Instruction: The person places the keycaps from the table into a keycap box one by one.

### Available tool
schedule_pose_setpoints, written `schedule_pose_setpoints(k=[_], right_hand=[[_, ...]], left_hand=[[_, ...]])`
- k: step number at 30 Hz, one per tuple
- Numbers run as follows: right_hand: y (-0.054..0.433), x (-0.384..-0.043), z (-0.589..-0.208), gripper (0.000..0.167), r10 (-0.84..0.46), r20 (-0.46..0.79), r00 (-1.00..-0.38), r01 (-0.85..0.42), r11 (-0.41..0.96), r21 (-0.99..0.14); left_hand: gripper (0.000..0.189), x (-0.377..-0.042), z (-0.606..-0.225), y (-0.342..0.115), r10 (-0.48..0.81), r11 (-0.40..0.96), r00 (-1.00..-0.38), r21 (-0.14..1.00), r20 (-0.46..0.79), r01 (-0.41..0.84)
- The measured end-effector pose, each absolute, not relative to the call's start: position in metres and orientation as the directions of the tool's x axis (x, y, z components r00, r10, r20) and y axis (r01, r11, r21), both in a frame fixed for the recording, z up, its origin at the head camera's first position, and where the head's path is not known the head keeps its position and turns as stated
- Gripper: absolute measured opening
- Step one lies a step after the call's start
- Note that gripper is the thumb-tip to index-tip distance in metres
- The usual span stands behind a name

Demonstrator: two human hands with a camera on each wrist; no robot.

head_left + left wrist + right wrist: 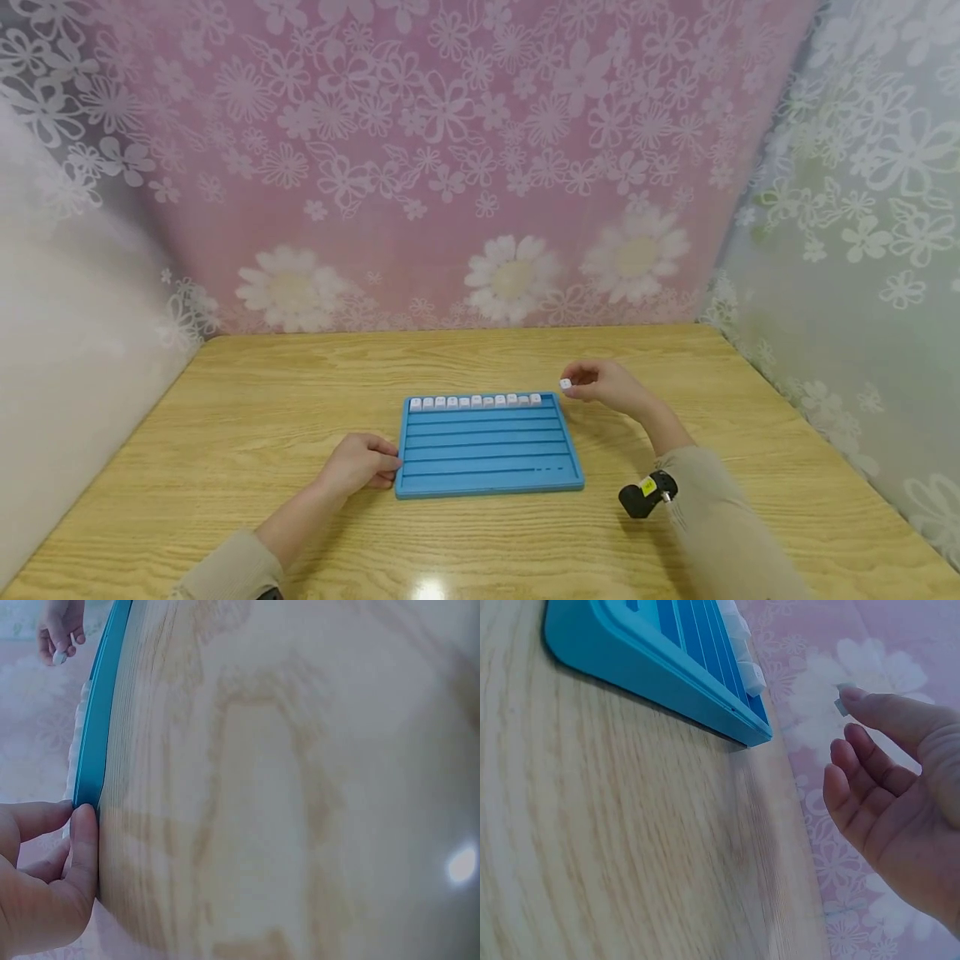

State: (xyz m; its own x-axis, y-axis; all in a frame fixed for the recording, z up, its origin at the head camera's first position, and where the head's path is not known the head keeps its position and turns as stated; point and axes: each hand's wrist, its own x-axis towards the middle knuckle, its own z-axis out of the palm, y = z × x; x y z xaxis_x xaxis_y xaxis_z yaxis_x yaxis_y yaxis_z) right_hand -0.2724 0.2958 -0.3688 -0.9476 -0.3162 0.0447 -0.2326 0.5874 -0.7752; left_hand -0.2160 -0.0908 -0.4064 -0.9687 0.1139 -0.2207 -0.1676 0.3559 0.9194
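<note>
A blue tray (487, 462) with ridged rows lies on the wooden table, and several white keycaps (476, 402) stand in a line along its top row. My left hand (358, 465) grips the tray's left edge; the left wrist view shows the thumb and a finger (84, 832) at its corner. Off the tray's far right corner, my right hand (609, 387) pinches a single white keycap (566, 384) between thumb and fingertip, raised above the table. In the right wrist view that keycap (842, 705) is mostly covered by the thumb, and the other fingers are loosely curled.
The wooden table (247, 400) runs back to a pink flowered curtain (420, 208). Pale flowered curtains (885, 333) hang at the sides. A black wrist camera (645, 496) sits on the right sleeve.
</note>
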Motion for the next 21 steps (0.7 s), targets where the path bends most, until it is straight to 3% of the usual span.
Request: schedule_pose_setpoints(k=[21], right_hand=[[0.286, -0.285, -0.374, 0.022, -0.343, 0.068, -0.937, -0.285, 0.639, -0.714]], left_hand=[[0.017, -0.217, -0.405, -0.090, 0.090, 0.347, -0.967, 0.918, -0.237, -0.193]])
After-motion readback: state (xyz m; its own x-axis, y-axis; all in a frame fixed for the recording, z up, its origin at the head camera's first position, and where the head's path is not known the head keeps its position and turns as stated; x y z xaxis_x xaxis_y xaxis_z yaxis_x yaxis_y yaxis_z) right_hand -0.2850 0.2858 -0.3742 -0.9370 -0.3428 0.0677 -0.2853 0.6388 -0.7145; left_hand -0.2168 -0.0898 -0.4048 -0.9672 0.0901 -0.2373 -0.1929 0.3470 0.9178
